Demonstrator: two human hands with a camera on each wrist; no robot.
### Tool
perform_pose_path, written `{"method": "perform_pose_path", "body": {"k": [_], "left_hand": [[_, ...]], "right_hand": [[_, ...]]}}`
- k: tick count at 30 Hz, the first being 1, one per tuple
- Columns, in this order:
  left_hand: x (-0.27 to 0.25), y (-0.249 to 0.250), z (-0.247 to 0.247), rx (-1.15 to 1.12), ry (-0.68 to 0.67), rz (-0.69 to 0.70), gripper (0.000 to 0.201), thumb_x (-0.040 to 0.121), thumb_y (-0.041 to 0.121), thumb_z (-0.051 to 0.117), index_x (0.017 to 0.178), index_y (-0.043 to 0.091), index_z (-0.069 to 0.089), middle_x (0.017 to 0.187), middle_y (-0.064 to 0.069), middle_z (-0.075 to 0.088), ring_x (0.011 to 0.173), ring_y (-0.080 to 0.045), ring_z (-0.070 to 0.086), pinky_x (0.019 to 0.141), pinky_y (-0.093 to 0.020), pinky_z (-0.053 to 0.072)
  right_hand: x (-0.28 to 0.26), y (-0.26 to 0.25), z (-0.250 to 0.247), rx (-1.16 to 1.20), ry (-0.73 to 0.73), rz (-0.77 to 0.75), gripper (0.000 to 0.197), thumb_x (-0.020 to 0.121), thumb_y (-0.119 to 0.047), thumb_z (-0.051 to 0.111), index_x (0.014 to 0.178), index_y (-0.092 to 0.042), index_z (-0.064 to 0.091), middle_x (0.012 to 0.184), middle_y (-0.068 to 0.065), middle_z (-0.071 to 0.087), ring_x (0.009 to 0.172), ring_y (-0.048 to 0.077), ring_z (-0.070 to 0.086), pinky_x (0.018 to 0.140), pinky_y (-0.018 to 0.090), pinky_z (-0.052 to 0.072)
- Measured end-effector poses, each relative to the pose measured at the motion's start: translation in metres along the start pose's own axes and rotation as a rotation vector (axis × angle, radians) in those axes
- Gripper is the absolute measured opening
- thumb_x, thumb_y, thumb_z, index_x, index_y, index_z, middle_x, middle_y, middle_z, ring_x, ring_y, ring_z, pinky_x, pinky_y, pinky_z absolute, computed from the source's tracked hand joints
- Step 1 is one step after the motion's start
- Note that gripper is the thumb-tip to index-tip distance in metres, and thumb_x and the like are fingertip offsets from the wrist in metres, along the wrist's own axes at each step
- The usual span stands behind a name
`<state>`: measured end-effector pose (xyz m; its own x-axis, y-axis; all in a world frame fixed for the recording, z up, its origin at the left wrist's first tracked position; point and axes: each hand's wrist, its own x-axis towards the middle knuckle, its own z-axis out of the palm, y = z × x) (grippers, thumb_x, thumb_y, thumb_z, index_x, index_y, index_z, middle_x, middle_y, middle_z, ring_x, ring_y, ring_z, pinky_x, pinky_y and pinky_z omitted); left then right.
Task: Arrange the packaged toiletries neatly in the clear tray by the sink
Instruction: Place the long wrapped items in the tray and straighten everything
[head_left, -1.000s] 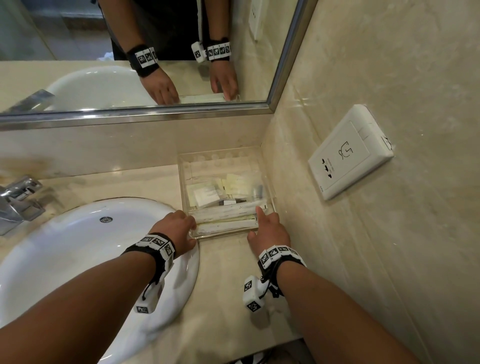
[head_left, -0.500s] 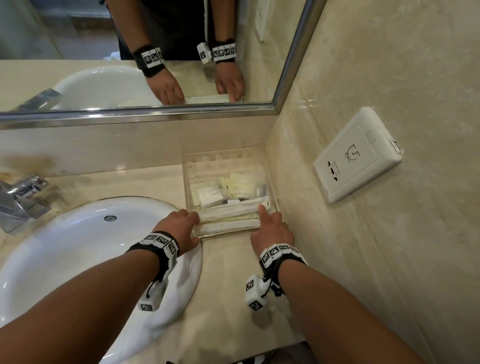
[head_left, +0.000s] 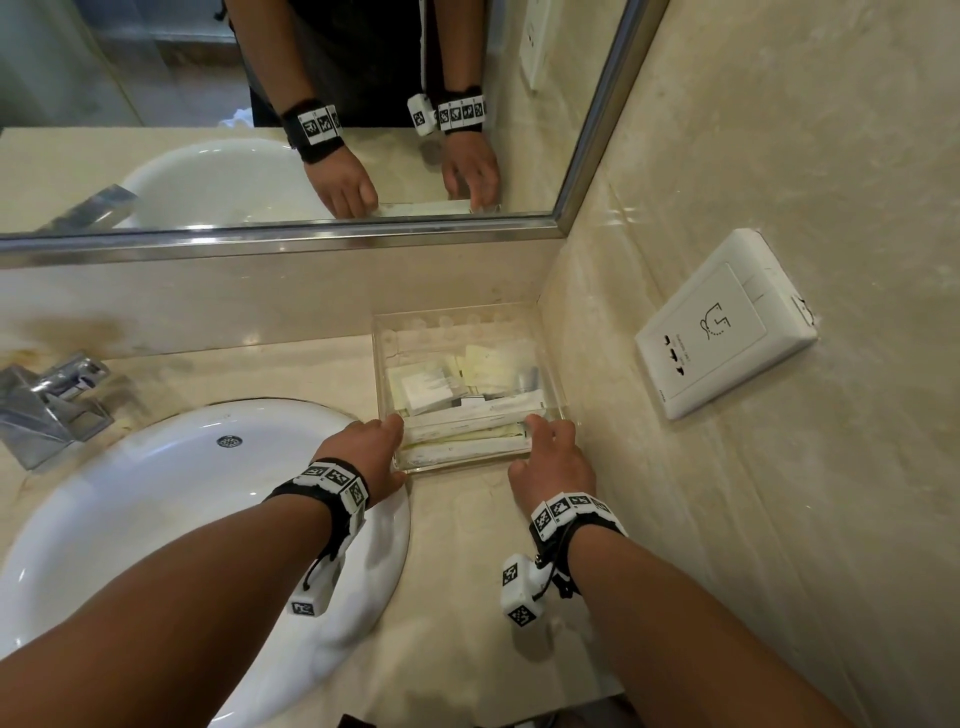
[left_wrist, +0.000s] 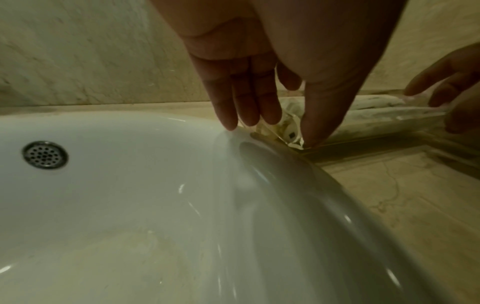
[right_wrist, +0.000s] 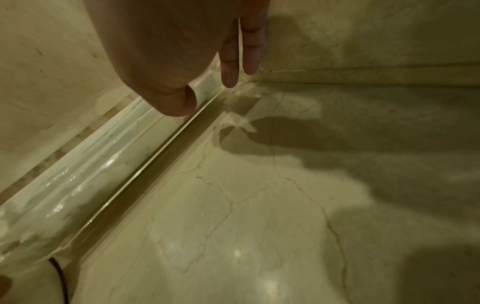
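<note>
Two hands steady the clear tray in the corner by the sink.

The tray sits in the counter corner, at about 2 o'clock from the sink. The left hand is at the tray's near left corner, fingers straight, thumb tip touching the corner. The right hand is at the near right corner, fingers nearly straight, thumb on the front wall. Neither hand grips anything. They probably sit like this to square the tray against the walls. Inside, two long packets lie side by side along the front. Small flat packets lie toward 12 o'clock, a bit mixed up. The tidying looks nearly done.
</note>
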<state>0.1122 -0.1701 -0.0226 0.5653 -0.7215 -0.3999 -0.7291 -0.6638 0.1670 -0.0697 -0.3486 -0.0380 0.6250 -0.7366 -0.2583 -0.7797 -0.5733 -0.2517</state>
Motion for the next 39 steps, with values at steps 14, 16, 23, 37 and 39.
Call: {"method": "perform_pose_path", "body": {"k": [14,16,23,37,39], "left_hand": [[0.007,-0.002,-0.010,0.005,0.038,-0.059,0.051,0.077,0.045,0.069,0.114,0.023,0.041,0.108,0.001,0.055,0.100,-0.023,0.054,0.074,-0.037,0.052],[0.009,-0.002,-0.012,0.006,0.040,-0.061,0.051,0.077,0.044,0.069,0.115,0.023,0.041,0.109,0.001,0.055,0.101,-0.023,0.054,0.075,-0.038,0.052],[0.018,-0.004,-0.015,0.007,0.039,-0.067,0.048,0.080,0.044,0.067,0.116,0.024,0.042,0.112,0.002,0.056,0.103,-0.023,0.054,0.077,-0.039,0.052],[0.032,-0.008,-0.017,0.026,0.053,-0.069,0.034,0.082,0.040,0.060,0.108,0.024,0.043,0.102,0.001,0.057,0.095,-0.023,0.056,0.071,-0.034,0.048],[0.031,-0.007,-0.015,0.035,0.047,-0.068,0.032,0.084,0.038,0.059,0.108,0.024,0.043,0.102,0.001,0.058,0.094,-0.022,0.056,0.071,-0.034,0.050]], "right_hand": [[0.010,-0.003,-0.005,0.064,0.002,-0.024,0.071,0.087,-0.023,0.060,0.149,-0.029,0.026,0.135,0.003,0.031,0.094,0.022,0.060,0.083,0.031,0.053],[0.013,-0.005,-0.005,0.062,0.002,-0.029,0.072,0.087,-0.021,0.060,0.149,-0.029,0.026,0.133,0.004,0.032,0.091,0.022,0.060,0.081,0.030,0.052],[0.024,-0.008,-0.004,0.002,-0.007,-0.008,0.068,0.088,-0.022,0.058,0.150,-0.022,0.030,0.133,0.006,0.033,0.092,0.024,0.062,0.082,0.032,0.053],[0.035,-0.019,-0.010,0.074,0.020,-0.033,0.052,0.087,-0.017,0.058,0.137,-0.019,0.044,0.141,0.000,0.030,0.088,0.023,0.061,0.076,0.029,0.047],[0.033,-0.019,-0.009,0.069,0.012,-0.030,0.051,0.087,-0.017,0.058,0.136,-0.019,0.044,0.141,-0.001,0.029,0.089,0.022,0.061,0.074,0.027,0.045]]}}
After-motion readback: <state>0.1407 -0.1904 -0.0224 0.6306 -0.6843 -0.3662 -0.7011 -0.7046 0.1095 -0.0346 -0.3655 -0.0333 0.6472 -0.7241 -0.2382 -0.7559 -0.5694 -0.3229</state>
